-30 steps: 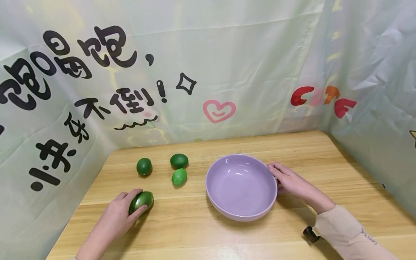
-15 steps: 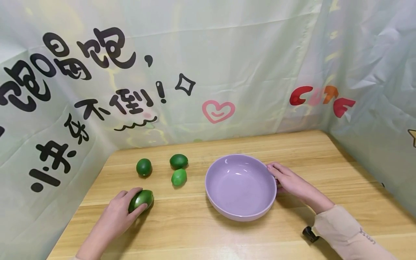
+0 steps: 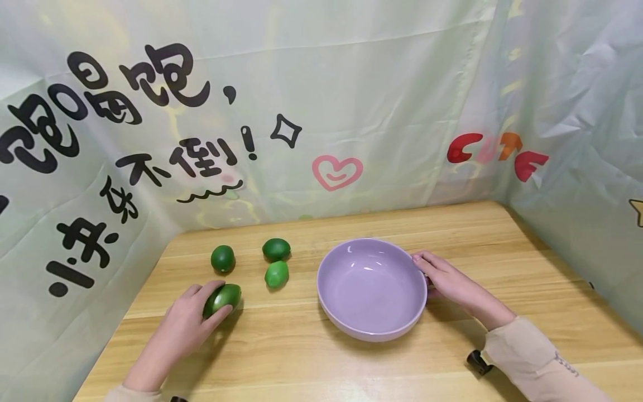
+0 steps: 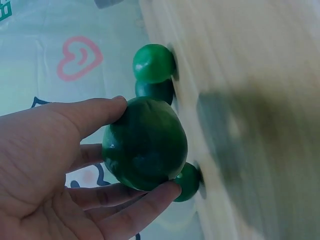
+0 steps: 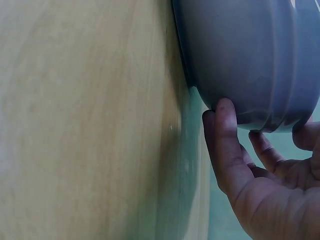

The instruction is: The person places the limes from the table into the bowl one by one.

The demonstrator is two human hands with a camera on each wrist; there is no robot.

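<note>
My left hand [image 3: 208, 304] grips a dark green lime [image 3: 225, 296] near the table's front left and holds it just off the wood. The left wrist view shows my thumb and fingers curled round that lime [image 4: 145, 145], with its shadow on the table. A purple bowl [image 3: 372, 287] stands at the middle. My right hand [image 3: 427, 268] holds its right rim, thumb on top and fingers against the outer wall [image 5: 250, 60]. Three more limes lie behind the left hand: a dark one [image 3: 222, 258], another dark one [image 3: 277, 249] and a lighter one [image 3: 277, 274].
The wooden table [image 3: 301, 357] is enclosed by printed cloth at the back [image 3: 351, 111], left and right. A small black object [image 3: 477, 362] lies by my right sleeve. Bare wood stretches right of the bowl and along the front edge.
My left hand has raised the lime slightly and carried it a little up and to the right. The right hand and the bowl have stayed where they were.
</note>
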